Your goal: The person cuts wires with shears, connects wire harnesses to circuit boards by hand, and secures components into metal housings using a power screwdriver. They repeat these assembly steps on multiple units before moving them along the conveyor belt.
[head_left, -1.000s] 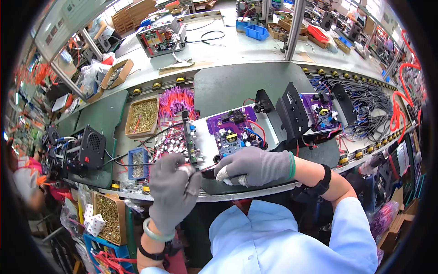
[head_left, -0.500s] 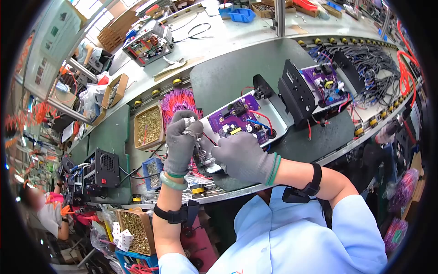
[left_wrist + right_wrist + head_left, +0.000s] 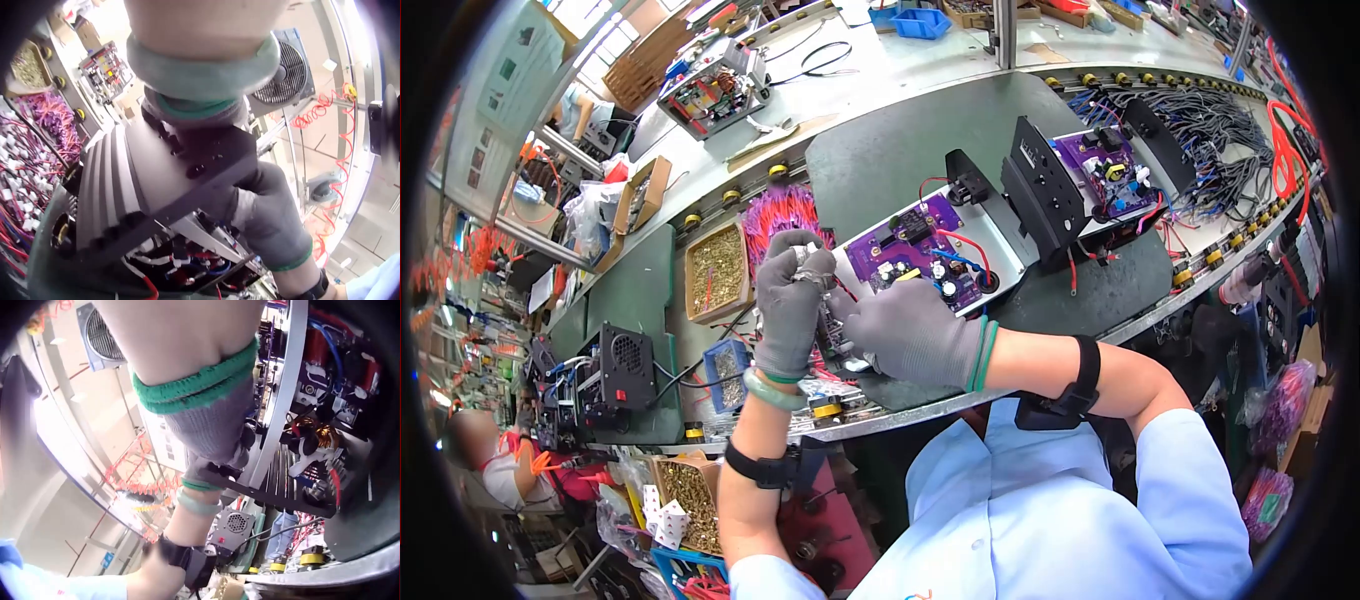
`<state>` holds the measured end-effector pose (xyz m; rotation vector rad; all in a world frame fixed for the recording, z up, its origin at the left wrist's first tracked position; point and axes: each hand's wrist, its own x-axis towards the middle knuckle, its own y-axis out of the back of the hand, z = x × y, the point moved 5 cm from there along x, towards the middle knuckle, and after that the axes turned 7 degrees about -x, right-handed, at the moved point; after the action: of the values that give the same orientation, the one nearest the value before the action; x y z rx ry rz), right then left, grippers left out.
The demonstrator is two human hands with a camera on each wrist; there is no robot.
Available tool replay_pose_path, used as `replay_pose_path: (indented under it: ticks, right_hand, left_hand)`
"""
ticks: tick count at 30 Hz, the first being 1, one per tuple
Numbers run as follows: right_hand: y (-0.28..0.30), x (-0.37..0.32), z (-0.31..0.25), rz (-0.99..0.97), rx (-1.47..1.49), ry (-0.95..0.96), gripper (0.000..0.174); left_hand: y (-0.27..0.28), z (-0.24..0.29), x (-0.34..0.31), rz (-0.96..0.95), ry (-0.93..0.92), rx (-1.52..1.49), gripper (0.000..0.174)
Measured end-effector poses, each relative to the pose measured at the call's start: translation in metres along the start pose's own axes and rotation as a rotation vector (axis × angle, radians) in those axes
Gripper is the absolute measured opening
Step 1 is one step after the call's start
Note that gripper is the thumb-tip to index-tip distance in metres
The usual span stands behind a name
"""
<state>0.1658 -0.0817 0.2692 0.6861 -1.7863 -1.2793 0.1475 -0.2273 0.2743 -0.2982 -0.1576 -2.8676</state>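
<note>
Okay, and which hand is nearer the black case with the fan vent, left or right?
Left. The left hand is to the right of the black case, with a gap between. The right hand is farther right, beyond the left.

Right grip, fingers partly hidden in the head view; anything within the left grip too small to tell.
</note>
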Motion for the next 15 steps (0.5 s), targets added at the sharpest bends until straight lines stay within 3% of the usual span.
replay_pose_path:
  ticks: [4, 6, 8, 10, 11, 12, 13, 14, 15]
  right_hand:
    - [-0.006, 0.003, -0.002, -0.026, -0.022, 0.046, 0.005]
    - [-0.003, 0.001, 0.0, 0.062, 0.052, 0.041, 0.005]
    - [-0.004, -0.001, -0.001, 0.009, 0.057, -0.018, 0.006]
    - [-0.001, 0.0, 0.005, 0.0, 0.171, -0.098, 0.008]
    - [0.015, -0.002, 0.012, -0.02, 0.39, -0.141, 0.012]
    - [0.023, -0.002, 0.021, 0.255, 0.639, -0.147, 0.03]
    - [0.022, -0.006, 0.031, 0.272, 0.694, -0.272, 0.03]
    - [0.033, -0.009, 0.037, 0.286, 0.748, -0.404, 0.031]
    - [0.025, -0.006, 0.031, 0.269, 0.7, -0.276, 0.029]
  left_hand:
    - [0.0, -0.003, 0.006, 0.001, 0.022, 0.12, 0.022]
    - [-0.002, -0.008, 0.005, 0.013, 0.024, 0.074, 0.021]
    - [0.0, -0.009, 0.002, 0.036, 0.031, -0.021, 0.019]
    - [0.0, 0.001, -0.001, 0.007, -0.006, 0.098, 0.017]
    - [0.004, 0.01, -0.004, 0.025, -0.106, 0.213, 0.015]
    - [0.005, 0.018, -0.01, 0.045, -0.2, 0.325, 0.014]
    - [0.007, 0.025, -0.016, 0.061, -0.222, 0.358, 0.012]
    - [0.005, 0.036, -0.023, 0.056, -0.361, 0.485, 0.015]
    - [-0.003, 0.052, -0.031, 0.026, -0.462, 0.591, 0.015]
